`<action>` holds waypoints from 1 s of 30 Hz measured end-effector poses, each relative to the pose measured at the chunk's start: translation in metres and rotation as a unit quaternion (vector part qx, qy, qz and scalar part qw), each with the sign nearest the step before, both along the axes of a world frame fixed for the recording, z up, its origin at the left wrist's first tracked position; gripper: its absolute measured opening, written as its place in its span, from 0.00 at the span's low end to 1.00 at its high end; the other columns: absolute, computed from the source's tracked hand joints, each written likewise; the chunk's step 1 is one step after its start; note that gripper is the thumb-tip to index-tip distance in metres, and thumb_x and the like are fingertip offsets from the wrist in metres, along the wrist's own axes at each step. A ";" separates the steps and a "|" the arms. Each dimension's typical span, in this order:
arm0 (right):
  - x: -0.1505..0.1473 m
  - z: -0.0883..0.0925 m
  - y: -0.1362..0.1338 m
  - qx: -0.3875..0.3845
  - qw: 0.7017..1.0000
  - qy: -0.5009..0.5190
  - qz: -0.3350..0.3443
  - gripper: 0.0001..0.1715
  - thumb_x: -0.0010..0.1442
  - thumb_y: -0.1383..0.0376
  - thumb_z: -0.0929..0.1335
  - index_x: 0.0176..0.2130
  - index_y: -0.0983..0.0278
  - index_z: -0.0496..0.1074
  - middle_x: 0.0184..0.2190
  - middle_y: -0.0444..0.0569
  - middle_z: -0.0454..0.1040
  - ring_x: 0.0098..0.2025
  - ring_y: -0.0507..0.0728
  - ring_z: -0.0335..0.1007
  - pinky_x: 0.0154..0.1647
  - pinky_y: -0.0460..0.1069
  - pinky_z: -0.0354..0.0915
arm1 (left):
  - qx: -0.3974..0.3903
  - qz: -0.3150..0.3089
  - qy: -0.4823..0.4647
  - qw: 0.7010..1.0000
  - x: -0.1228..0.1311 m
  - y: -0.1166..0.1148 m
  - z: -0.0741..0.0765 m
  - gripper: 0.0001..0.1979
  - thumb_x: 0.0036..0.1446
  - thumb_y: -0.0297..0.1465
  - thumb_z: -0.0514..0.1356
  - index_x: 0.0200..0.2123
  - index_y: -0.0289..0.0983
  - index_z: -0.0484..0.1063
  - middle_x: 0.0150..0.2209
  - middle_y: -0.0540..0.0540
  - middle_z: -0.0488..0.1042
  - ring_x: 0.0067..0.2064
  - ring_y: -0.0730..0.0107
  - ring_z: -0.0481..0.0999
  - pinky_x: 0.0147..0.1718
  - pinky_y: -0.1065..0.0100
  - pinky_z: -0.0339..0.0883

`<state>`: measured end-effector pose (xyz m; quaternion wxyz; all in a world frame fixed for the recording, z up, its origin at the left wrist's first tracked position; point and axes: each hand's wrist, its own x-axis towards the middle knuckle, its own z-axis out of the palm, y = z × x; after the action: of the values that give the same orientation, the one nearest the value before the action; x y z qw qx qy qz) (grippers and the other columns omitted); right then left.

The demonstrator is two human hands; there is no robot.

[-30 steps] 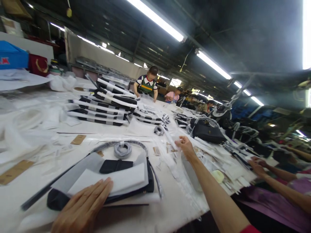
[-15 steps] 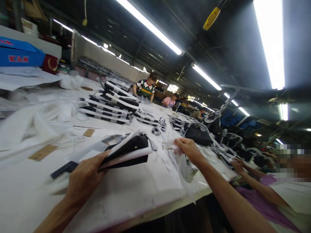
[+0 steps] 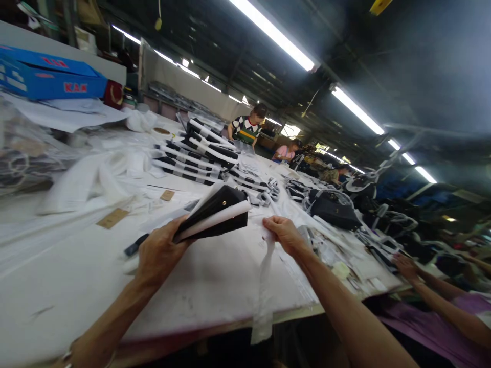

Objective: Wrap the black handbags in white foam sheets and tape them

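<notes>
One left hand (image 3: 164, 244) clasps a black bag (image 3: 215, 204); one right hand (image 3: 283, 233) pinches a translucent strip (image 3: 263, 296).
A blue box (image 3: 72, 84) with red lettering sits at far left, then a brown card (image 3: 112, 218) on the white surface (image 3: 215, 291). Wrapped black-and-white bundles (image 3: 192, 168) are stacked beyond the bag, which tilts up over the surface, white material along its side. The strip hangs past the surface's front edge; farther right come a black handbag (image 3: 332, 210) and a co-worker's hand (image 3: 406, 267).
</notes>
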<state>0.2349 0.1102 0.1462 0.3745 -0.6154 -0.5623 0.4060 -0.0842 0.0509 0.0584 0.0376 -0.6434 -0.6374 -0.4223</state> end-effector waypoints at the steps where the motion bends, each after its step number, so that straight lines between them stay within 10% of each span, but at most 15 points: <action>1: -0.003 -0.012 0.008 0.019 0.999 -0.025 -0.015 0.25 0.44 0.45 0.73 0.23 0.62 0.67 0.17 0.41 0.67 0.19 0.49 0.59 0.19 0.45 0.56 | 0.003 0.001 0.002 1.000 0.000 0.000 -0.001 0.21 0.59 0.37 0.60 0.56 0.44 0.69 0.46 0.47 0.81 0.45 0.57 0.81 0.43 0.65 0.72; 10: -0.005 -0.087 0.101 0.107 0.970 -0.178 -0.128 0.23 0.59 0.50 0.62 0.19 0.60 0.62 0.16 0.43 0.65 0.23 0.55 0.65 0.24 0.47 0.59 | 0.062 0.009 0.039 0.997 0.001 0.007 -0.011 0.19 0.60 0.38 0.56 0.53 0.40 0.71 0.46 0.44 0.81 0.40 0.54 0.82 0.37 0.61 0.76; 17: 0.034 -0.094 0.134 0.101 0.951 -0.242 -0.163 0.19 0.61 0.62 0.59 0.45 0.64 0.74 0.45 0.56 0.78 0.50 0.62 0.73 0.51 0.52 0.65 | -0.012 0.055 0.032 0.998 0.001 0.008 -0.012 0.22 0.64 0.42 0.51 0.58 0.42 0.67 0.44 0.60 0.79 0.40 0.63 0.82 0.38 0.66 0.75; 22: 0.065 -0.091 0.100 0.091 0.949 -0.264 -0.148 0.35 0.58 0.62 0.65 0.63 0.67 0.61 0.60 0.59 0.69 0.56 0.62 0.70 0.58 0.53 0.62 | -0.031 0.061 0.004 0.998 0.010 0.004 -0.003 0.20 0.61 0.38 0.58 0.55 0.42 0.70 0.45 0.53 0.80 0.43 0.57 0.81 0.43 0.62 0.75; 30: 0.040 -0.081 -0.029 0.025 0.952 -0.284 0.116 0.16 0.55 0.57 0.72 0.42 0.60 0.79 0.38 0.48 0.81 0.39 0.58 0.77 0.44 0.50 0.68 | -0.044 0.053 -0.030 0.997 0.015 0.004 0.001 0.23 0.55 0.36 0.64 0.55 0.44 0.71 0.45 0.48 0.81 0.44 0.53 0.81 0.43 0.62 0.72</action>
<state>0.2750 0.0813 0.0651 0.1652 -0.6265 -0.7226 0.2411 -0.0695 0.0544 0.0598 0.0122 -0.5964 -0.6899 -0.4101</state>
